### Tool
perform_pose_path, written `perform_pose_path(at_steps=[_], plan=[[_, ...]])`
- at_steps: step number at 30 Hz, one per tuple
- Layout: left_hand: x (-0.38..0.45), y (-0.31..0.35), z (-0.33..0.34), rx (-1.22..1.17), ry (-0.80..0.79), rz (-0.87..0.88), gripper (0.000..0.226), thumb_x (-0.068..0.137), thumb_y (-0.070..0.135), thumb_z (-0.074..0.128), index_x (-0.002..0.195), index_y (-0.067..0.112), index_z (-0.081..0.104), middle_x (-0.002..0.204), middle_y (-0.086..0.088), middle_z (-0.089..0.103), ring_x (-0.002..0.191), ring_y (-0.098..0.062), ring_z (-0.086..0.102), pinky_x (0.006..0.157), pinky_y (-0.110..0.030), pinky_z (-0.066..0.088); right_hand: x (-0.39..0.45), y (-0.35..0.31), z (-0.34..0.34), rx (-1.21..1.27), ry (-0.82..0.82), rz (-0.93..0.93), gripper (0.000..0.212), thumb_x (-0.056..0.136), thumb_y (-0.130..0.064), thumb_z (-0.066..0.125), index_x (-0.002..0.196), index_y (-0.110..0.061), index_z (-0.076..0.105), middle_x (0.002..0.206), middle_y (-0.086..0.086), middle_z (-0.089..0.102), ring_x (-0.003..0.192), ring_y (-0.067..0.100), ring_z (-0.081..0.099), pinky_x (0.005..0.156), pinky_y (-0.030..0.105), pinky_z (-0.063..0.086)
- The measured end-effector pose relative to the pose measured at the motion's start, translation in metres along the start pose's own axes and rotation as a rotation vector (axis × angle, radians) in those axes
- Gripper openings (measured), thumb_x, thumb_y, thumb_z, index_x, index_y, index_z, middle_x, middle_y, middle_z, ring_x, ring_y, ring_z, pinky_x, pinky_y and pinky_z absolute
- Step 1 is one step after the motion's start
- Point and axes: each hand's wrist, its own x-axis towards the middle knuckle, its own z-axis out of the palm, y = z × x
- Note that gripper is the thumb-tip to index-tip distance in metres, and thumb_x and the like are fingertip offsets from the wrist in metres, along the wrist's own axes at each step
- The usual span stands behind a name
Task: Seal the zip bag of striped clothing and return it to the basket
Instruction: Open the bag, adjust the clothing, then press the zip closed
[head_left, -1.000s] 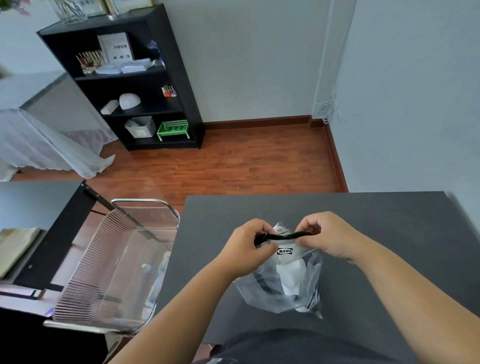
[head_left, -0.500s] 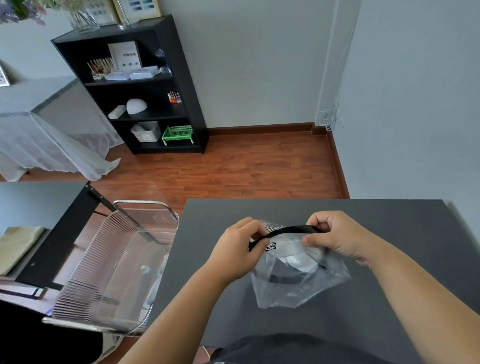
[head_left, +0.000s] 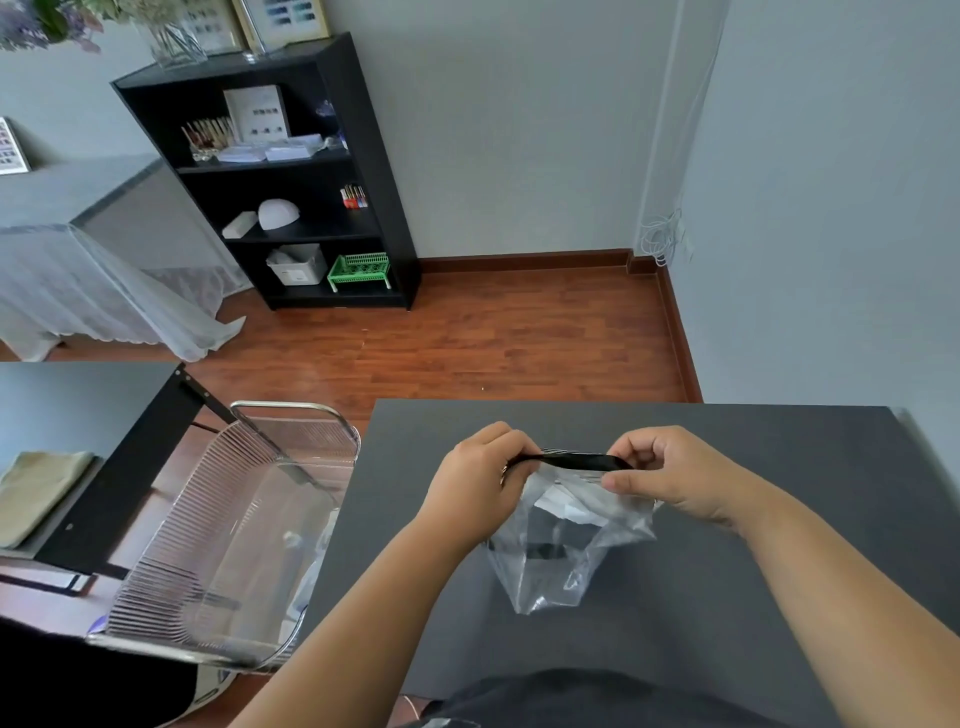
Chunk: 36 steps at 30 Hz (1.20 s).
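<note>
A clear zip bag (head_left: 566, 545) with black-and-white striped clothing inside hangs just above the dark grey table (head_left: 779, 519). Its black zip strip runs across the top between both hands. My left hand (head_left: 480, 478) pinches the strip's left end. My right hand (head_left: 670, 475) pinches the strip's right end with thumb and fingers. The transparent ribbed basket (head_left: 218, 530) stands off the table's left edge, lower than the tabletop, with some clear plastic showing inside.
A black shelf unit (head_left: 291, 176) with a green crate and small items stands against the far wall. A draped table (head_left: 78, 270) is at the left. Wooden floor (head_left: 493, 338) lies beyond the table. A wall runs close on the right.
The zip strip has stretched out longer between my hands, with my right hand farther to the right. The bag has swung and hangs more spread. The camera has tilted up slightly.
</note>
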Motion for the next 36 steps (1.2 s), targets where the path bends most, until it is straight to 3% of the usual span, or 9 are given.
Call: perform_pose_path(at_steps=[7,13,18,20,26,28,31,33,36], plan=[[0.005,0.012,0.003,-0.076,-0.162,0.003,0.014,0.091,0.017,0.063,0.103,0.020,0.071,0.096,0.008,0.063,0.088,-0.003,0.059,0.080,-0.019,0.048,0.013,-0.011,0.013,-0.218,0.104,-0.125,0.019,0.073,-0.026,0.083,0.068,-0.025,0.065,0.052,-0.015,0.055,0.049,-0.001,0.045,0.050,0.014,0.036],[0.006,0.019,0.003,-0.034,-0.090,0.010,0.005,0.089,0.021,0.068,0.088,0.018,0.071,0.083,0.007,0.064,0.075,-0.009,0.058,0.071,-0.034,0.052,0.010,-0.013,0.016,-0.357,0.218,-0.180,0.025,0.068,-0.036,0.085,0.065,-0.032,0.061,0.051,-0.016,0.058,0.045,-0.001,0.046,0.047,0.014,0.037],[0.003,0.018,-0.004,0.010,-0.021,0.012,0.004,0.088,0.020,0.068,0.085,0.018,0.069,0.082,0.009,0.064,0.073,-0.006,0.057,0.067,-0.030,0.051,0.000,-0.009,0.001,-0.029,0.090,-0.057,0.045,0.052,-0.053,0.089,0.071,-0.017,0.071,0.065,0.000,0.064,0.063,0.012,0.055,0.062,0.026,0.044],[0.003,0.017,-0.006,0.001,-0.050,0.009,0.004,0.088,0.020,0.068,0.085,0.018,0.069,0.082,0.009,0.064,0.074,-0.005,0.057,0.069,-0.027,0.049,-0.002,-0.009,0.000,0.029,0.030,-0.055,0.050,0.049,-0.053,0.090,0.074,-0.014,0.073,0.068,0.002,0.067,0.065,0.012,0.057,0.062,0.025,0.045],[0.006,0.022,-0.005,-0.160,-0.253,-0.073,0.010,0.084,0.031,0.074,0.091,0.026,0.067,0.088,0.012,0.067,0.085,0.000,0.061,0.076,-0.013,0.047,0.003,-0.013,0.009,-0.048,0.092,-0.153,0.020,0.065,-0.028,0.089,0.071,-0.019,0.072,0.064,-0.008,0.063,0.062,0.007,0.055,0.063,0.023,0.044],[0.006,0.026,0.001,-0.155,-0.217,-0.073,0.011,0.085,0.030,0.073,0.093,0.023,0.070,0.083,0.009,0.068,0.075,-0.004,0.061,0.069,-0.017,0.048,0.005,-0.014,0.015,-0.108,0.099,-0.201,0.018,0.067,-0.027,0.088,0.069,-0.024,0.070,0.061,-0.012,0.061,0.059,0.003,0.053,0.060,0.019,0.042],[0.005,0.025,0.004,-0.082,-0.073,-0.037,0.008,0.087,0.026,0.071,0.087,0.018,0.073,0.074,0.006,0.065,0.068,-0.008,0.057,0.063,-0.024,0.046,0.005,-0.014,0.016,-0.160,0.131,-0.191,0.024,0.064,-0.042,0.087,0.070,-0.027,0.069,0.060,-0.014,0.061,0.057,0.002,0.052,0.057,0.016,0.041],[0.004,0.021,0.001,-0.051,-0.017,-0.039,0.006,0.087,0.023,0.071,0.084,0.017,0.071,0.073,0.006,0.065,0.068,-0.010,0.057,0.064,-0.030,0.048,0.002,-0.014,0.010,-0.196,0.122,-0.138,0.029,0.061,-0.049,0.086,0.072,-0.028,0.070,0.064,-0.012,0.064,0.058,0.003,0.056,0.059,0.018,0.045],[0.000,0.020,-0.002,-0.005,0.007,-0.027,0.003,0.086,0.019,0.070,0.083,0.018,0.070,0.073,0.013,0.060,0.067,-0.006,0.054,0.063,-0.028,0.047,-0.002,-0.011,0.005,-0.221,0.104,-0.089,0.024,0.064,-0.043,0.087,0.072,-0.028,0.070,0.064,-0.010,0.068,0.057,0.005,0.061,0.062,0.025,0.050]])
